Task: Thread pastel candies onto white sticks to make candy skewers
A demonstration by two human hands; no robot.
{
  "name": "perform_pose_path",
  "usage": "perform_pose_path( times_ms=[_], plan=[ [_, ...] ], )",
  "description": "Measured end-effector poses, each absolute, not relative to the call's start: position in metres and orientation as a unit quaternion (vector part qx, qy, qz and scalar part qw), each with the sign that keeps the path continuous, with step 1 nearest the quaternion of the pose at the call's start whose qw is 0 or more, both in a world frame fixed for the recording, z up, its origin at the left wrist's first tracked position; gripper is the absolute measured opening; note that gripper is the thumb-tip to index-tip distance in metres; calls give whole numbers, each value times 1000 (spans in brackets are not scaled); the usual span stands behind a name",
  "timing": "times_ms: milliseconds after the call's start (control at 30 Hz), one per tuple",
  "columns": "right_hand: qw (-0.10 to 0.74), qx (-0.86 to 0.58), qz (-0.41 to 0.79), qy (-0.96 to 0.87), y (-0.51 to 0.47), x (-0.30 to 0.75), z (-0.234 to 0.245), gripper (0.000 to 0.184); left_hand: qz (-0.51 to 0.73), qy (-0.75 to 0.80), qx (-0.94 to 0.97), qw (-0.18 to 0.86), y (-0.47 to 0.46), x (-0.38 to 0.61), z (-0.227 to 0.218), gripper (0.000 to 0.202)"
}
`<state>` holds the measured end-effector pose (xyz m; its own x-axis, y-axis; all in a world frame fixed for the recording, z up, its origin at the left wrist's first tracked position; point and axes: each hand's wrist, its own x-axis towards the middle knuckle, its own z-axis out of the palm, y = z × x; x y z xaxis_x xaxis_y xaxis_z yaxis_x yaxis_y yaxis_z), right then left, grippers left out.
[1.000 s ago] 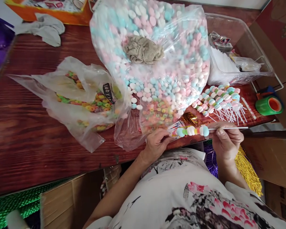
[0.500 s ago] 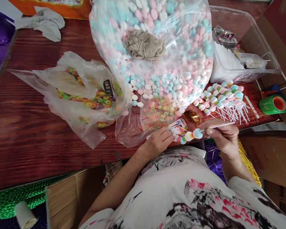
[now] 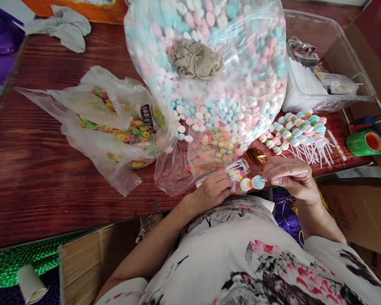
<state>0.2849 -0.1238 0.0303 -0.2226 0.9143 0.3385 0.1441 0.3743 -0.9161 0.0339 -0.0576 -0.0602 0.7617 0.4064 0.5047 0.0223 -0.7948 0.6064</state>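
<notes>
My right hand (image 3: 292,180) pinches a thin white stick (image 3: 296,173) threaded with round candies (image 3: 252,183) in light blue, white, yellow and pink. The candy end points left, towards my left hand (image 3: 214,186). That hand's fingers are curled at a small printed plastic bag (image 3: 238,169), and the candies' tip reaches into or against it; which of the two is hidden by the fingers. Just behind lie gold foil ties (image 3: 256,156). To the right is a pile of finished-looking candy sticks (image 3: 294,131), their white ends towards me.
A big clear bag of pastel candies (image 3: 206,101) carries a crumpled brown cloth (image 3: 197,59). Left of it lies an opened bag of ring candies (image 3: 117,131). A clear plastic bin (image 3: 330,101) and green tape (image 3: 365,142) stand right. A grey glove-like cloth (image 3: 65,27) lies far left.
My right hand has moved slightly left, bringing the candy stick closer to my left hand. The candies' end now meets the left fingers and printed bag. The view has shifted a little.
</notes>
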Motion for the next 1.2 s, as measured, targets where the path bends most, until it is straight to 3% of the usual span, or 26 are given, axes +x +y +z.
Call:
perform_pose_path(
  times_ms=[67,233,467,600,733,900,1067,1200],
  plan=[
    [526,-407,378,-645,-123,282,23,13,334,151,870,330,-59,35,-61,13],
    [607,-434,328,-580,-127,274,5,8,332,194,838,387,-61,40,-54,35],
    [547,-470,359,-592,-134,267,-14,9,268,287,712,583,-70,46,-52,37],
    [571,-470,379,-557,-132,266,-18,10,274,304,680,609,-70,46,-48,42],
    [608,-450,366,-543,-132,268,-16,10,233,273,684,635,-70,45,-38,63],
    [505,-383,395,-665,-129,264,-10,11,128,266,585,756,-78,47,-43,43],
    [405,-348,444,-720,-116,274,4,21,108,239,543,797,-83,50,-43,37],
    [336,-382,354,-785,-98,272,8,31,67,179,543,818,-80,49,-35,34]
  ],
)
